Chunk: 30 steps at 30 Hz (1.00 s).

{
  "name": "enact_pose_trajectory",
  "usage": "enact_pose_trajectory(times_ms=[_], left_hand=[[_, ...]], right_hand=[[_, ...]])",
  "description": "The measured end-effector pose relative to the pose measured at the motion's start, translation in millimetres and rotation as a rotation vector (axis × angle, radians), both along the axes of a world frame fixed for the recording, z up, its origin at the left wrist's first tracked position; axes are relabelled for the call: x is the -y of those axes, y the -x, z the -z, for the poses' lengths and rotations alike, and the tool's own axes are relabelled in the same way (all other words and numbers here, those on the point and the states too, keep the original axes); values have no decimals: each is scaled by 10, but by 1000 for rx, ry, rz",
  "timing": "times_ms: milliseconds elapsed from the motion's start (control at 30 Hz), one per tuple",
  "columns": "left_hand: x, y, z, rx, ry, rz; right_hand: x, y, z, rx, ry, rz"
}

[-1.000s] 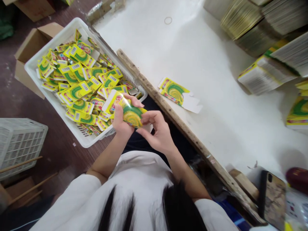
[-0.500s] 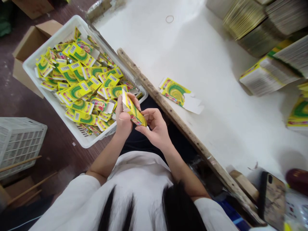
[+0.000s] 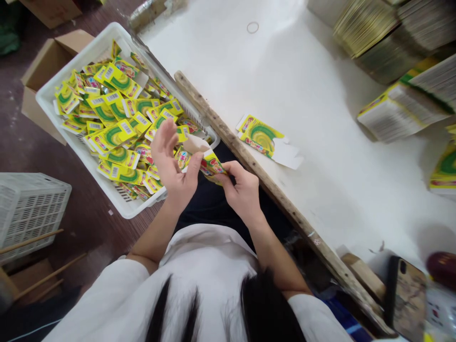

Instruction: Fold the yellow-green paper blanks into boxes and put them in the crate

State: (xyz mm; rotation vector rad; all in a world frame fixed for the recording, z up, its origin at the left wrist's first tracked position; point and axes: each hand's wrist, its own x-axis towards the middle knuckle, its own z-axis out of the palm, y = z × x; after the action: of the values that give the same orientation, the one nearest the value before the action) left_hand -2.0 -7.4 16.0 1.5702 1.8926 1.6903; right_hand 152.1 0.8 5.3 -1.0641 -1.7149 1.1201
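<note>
Over my lap, a small yellow and green carton (image 3: 212,164) points its open white flaps up and to the left. My right hand (image 3: 242,190) pinches its lower end between thumb and fingers. On the other side, my left hand (image 3: 174,168) has its fingers stretched out and raised, with the thumb at the carton's flap end. Just beyond the left hand stands a white plastic basket (image 3: 124,209) heaped with similar yellow cartons (image 3: 114,135). One flattened carton (image 3: 261,136) lies on the white table near its wooden edge.
The white table (image 3: 320,180) has a wooden edge strip (image 3: 245,156). A rubber band (image 3: 252,27), bundled flat cartons (image 3: 402,111) and a phone (image 3: 406,299) lie on it. A cardboard box (image 3: 39,90) and a grey crate (image 3: 32,213) stand on the floor at left.
My left hand has opened from around the carton, its fingers lifting away up and left. The carton has turned, showing its open flap end, and stays in my right hand.
</note>
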Motion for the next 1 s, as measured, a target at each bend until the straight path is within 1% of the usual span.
enact_pose_trajectory(times_ms=[67, 133, 233, 300, 400, 467, 667, 767, 833, 900, 1000], left_hand=[[43, 64, -60, -104, 35, 59], [90, 115, -107, -146, 70, 134], [123, 131, -163, -169, 48, 155], [107, 111, -197, -241, 63, 178], [51, 81, -231, -383, 164, 285], [22, 83, -232, -427, 228, 312], [23, 143, -223, -424, 369, 252], [29, 143, -245, -457, 485, 258], [31, 130, -251, -505, 577, 311], [35, 118, -244, -560, 660, 392], [44, 108, -223, -611, 761, 481]], right_hand=[[-26, -29, 16, 35, -40, 37], [-42, -47, 31, 63, -65, 67], [-55, -60, 42, 103, -96, 100], [-58, -64, 46, 144, -146, 121], [-50, -68, 59, 218, -255, 136], [-43, -76, 67, 251, -304, 143], [-54, -110, 60, 292, -342, 177], [-55, -105, 66, 315, -361, 161], [-45, -97, 78, 337, -375, 130], [-31, -91, 92, 361, -388, 95], [-14, -92, 108, 391, -403, 61]])
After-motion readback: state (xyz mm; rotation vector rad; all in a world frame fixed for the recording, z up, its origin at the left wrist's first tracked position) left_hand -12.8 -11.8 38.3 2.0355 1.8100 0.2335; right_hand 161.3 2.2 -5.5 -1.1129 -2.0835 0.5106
